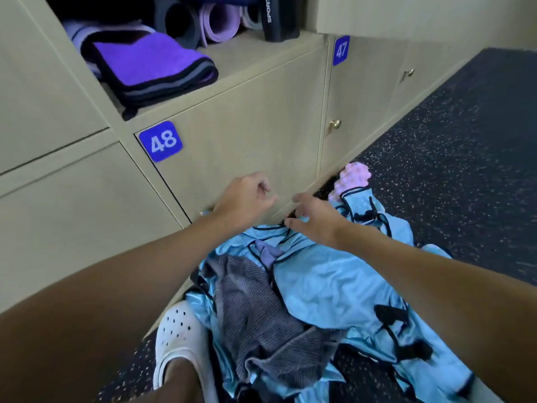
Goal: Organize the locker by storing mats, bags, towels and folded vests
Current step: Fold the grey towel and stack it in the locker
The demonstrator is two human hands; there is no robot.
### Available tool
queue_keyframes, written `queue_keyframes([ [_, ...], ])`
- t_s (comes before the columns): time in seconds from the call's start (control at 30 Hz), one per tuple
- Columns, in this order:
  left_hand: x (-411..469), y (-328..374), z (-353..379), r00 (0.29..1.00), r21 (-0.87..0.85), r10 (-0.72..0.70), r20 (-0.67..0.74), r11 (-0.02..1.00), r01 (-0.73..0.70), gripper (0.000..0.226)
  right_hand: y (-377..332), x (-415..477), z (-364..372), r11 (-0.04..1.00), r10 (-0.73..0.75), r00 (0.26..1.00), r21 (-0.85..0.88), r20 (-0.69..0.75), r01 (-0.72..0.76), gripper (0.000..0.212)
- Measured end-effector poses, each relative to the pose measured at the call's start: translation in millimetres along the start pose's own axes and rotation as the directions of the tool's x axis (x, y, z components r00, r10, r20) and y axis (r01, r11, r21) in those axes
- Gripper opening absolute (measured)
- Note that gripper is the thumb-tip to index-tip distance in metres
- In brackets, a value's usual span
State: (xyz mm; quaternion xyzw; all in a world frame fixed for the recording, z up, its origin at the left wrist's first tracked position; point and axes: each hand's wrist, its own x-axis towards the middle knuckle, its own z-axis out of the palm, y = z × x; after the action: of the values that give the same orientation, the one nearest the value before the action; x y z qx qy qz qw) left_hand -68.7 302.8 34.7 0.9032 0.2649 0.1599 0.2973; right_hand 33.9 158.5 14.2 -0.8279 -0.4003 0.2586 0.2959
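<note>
Head view, right grip: the right hand [318,221] reaches forward with its fingers spread and fairly straight. The thumb tip is on the dark-trimmed top edge of the vests [325,283], and nothing is pinched.
Left grip: the left hand [244,199] hovers just beside the right one, in front of the lower part of door 48 [247,126]. Its fingers are loosely curled and hold nothing.
Vests: these are light blue, shiny and unfolded. They lie in a loose heap on the floor [453,135] against the foot of the lockers, with black straps showing at the right.
Grey towel [255,315]: it lies crumpled on the heap, nearer the camera than both hands.
Pink knobbly thing [353,177]: it lies on the floor at the far end of the heap, touching the vests. What it is cannot be told.
Open locker [261,56]: this compartment is directly above door 48. At the front lies a folded purple towel [151,64] with dark edging. Behind it are rolled mats [203,21], 1 dark and the others lilac, lying on their sides. At the right stands a black bag [279,18] marked SPORT.
Doors: door 48 and door 47 [357,91] are closed, each with a blue number plate.
White shoe [180,338]: it rests on the floor at the near left edge of the heap.
</note>
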Motion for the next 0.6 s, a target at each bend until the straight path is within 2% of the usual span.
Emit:
queue_keyframes([
  [0.1, -46.5, -44.4, 21.3, 0.984, 0.042, -0.119, 0.135, 0.993, 0.114, 0.016, 11.6, -18.7, 49.0, 0.998, 0.047, 0.994, 0.047, 0.097, -0.052, 0.035],
  [0.2, -85.7, -80.0, 33.8, 0.961, 0.066, -0.219, 0.166, 0.975, 0.211, 0.016, 20.1, -30.4, 91.6, 0.997, 0.053, 0.981, 0.046, 0.187, -0.063, 0.025],
  [0.4, -131.2, -132.4, 50.6, 0.929, 0.163, -0.347, 0.127, 0.931, 0.326, 0.018, 47.4, -43.8, 147.6, 0.995, 0.093, 0.957, -0.064, 0.273, -0.078, 0.047],
  [0.5, -144.6, -144.6, 59.0, 0.909, 0.159, -0.391, 0.146, 0.916, 0.369, 0.039, 55.6, -49.8, 159.5, 0.988, 0.084, 0.963, -0.147, 0.256, -0.048, 0.068],
  [0.53, -148.0, -144.7, 60.7, 0.902, 0.123, -0.399, 0.164, 0.916, 0.383, 0.046, 56.4, -50.7, 161.8, 0.982, 0.085, 0.967, -0.183, 0.24, -0.041, 0.067],
  [0.6, -152.5, -144.3, 65.4, 0.89, 0.04, -0.424, 0.169, 0.905, 0.424, 0.055, 56.2, -51.2, 164.9, 0.969, 0.1, 0.975, -0.244, 0.198, -0.05, 0.051],
])
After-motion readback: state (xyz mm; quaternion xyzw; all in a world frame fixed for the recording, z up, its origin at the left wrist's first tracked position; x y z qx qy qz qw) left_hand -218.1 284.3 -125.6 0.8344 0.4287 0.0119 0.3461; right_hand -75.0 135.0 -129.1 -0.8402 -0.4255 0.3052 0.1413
